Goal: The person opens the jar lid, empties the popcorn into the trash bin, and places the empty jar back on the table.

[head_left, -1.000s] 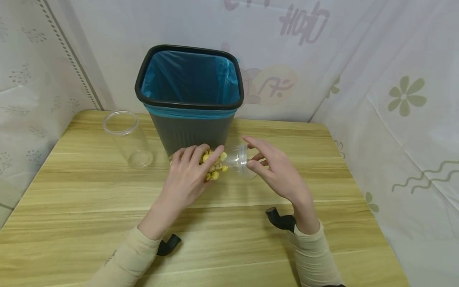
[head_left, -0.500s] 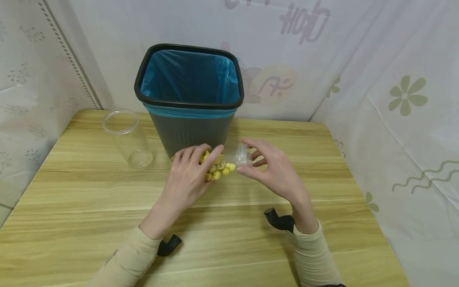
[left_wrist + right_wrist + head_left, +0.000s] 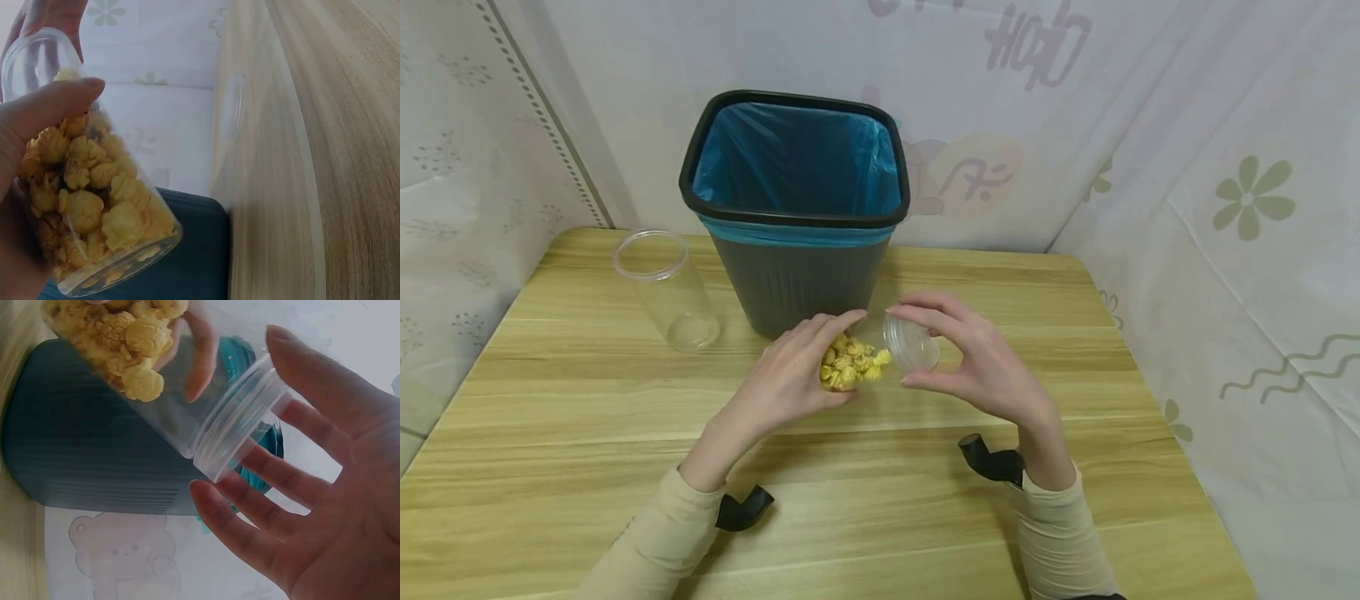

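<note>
A clear plastic jar (image 3: 147, 240) of yellow-brown popcorn (image 3: 81, 209) is held tilted over the table, in front of the bin. My left hand (image 3: 782, 375) grips it around its body, popcorn showing between thumb and fingers in the head view. At the other end, my right hand (image 3: 988, 362) curls thumb and fingers around the clear ribbed mouth end (image 3: 228, 434) of the jar. The thumb tip is right at its rim in the right wrist view. Little popcorn lies near that end.
A dark grey bin (image 3: 797, 279) with a blue liner (image 3: 790, 158) stands behind the hands. Left of it is an upright, lidless clear jar (image 3: 666, 287). A clear round disc (image 3: 233, 109) lies on the wooden table (image 3: 880, 500). Printed cloth walls surround the table.
The left hand has turned the popcorn jar, showing more of its contents. The right hand has closed in around the mouth end, and popcorn has shifted toward that end.
</note>
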Demonstrator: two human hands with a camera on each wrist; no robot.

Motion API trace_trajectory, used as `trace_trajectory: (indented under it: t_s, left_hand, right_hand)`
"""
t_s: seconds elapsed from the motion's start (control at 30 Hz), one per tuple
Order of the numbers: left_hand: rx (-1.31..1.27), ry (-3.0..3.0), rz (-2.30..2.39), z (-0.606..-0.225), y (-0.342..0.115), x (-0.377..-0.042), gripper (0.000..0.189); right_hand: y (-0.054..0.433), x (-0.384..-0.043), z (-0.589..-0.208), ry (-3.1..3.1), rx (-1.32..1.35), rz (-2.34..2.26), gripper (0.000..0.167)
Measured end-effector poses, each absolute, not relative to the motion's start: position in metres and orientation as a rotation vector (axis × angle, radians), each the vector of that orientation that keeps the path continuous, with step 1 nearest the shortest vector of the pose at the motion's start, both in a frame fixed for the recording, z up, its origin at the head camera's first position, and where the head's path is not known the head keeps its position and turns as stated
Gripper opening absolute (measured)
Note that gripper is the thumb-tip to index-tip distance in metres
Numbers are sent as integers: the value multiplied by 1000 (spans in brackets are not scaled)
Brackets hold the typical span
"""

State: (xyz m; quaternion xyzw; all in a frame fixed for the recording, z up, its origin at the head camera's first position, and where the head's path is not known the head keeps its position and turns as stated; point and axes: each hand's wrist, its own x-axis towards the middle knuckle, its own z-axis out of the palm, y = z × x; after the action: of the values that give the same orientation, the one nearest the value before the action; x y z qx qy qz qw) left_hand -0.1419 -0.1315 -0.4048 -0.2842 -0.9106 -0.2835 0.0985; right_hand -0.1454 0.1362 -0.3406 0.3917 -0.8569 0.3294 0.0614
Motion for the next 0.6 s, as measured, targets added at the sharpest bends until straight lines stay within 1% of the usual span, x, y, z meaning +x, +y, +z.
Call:
trace_trajectory:
  t_s: [0.27, 0.6]
  left_hand:
    - [-862, -2771, -1066, -408, -138, -142, 102]
    - [-841, -2754, -1112, -408, -140, -146, 104]
  right_hand:
    - [138, -144, -338, -2539, 1266, 1021, 71]
    - [142, -149, -339, -2542, 1186, 1109, 75]
